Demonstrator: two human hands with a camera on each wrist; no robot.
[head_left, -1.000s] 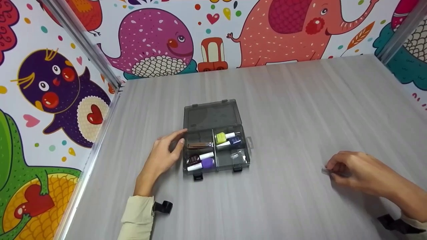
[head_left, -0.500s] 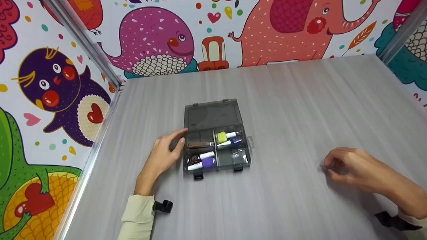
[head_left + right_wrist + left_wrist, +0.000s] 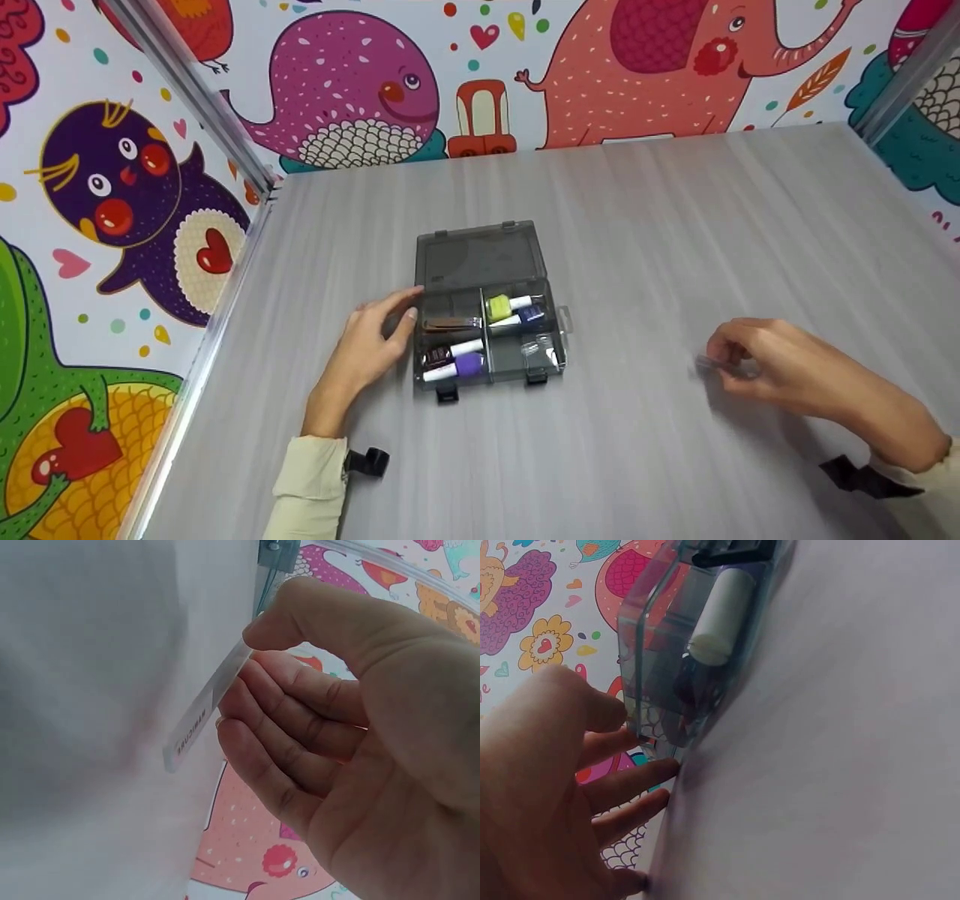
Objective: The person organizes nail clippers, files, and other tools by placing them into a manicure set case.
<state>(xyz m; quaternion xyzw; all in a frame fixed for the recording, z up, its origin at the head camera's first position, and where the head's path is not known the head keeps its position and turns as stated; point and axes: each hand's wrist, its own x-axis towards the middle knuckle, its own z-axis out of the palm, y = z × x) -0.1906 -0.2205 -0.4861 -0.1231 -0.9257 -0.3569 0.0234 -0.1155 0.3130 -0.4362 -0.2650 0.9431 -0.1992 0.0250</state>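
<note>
An unlatched grey see-through organiser box (image 3: 517,361) lies with its lid (image 3: 480,255) folded back. My left hand (image 3: 367,341) rests at its left side, fingers spread, thumb and fingertips right at the wall. Inside are yellow (image 3: 499,306), dark blue (image 3: 532,313), dark red (image 3: 437,355) and purple (image 3: 470,364) nail polish bottles, a slim brown metal-ended tool (image 3: 451,324) and small clear pieces (image 3: 540,349). To the right, my right hand (image 3: 780,367) pinches a slim clear nail file (image 3: 202,714) with printed lettering between thumb and fingers, close over the table.
The grey wood-grain table (image 3: 622,450) meets printed cartoon walls (image 3: 480,52) at the back and sides. A metal frame strip (image 3: 202,337) runs along the left edge. Black camera mounts (image 3: 870,480) sit at both wrists.
My right hand has moved left and slightly away from me, towards the box, with the nail file in its fingers. The left hand stays at the box, which has not moved.
</note>
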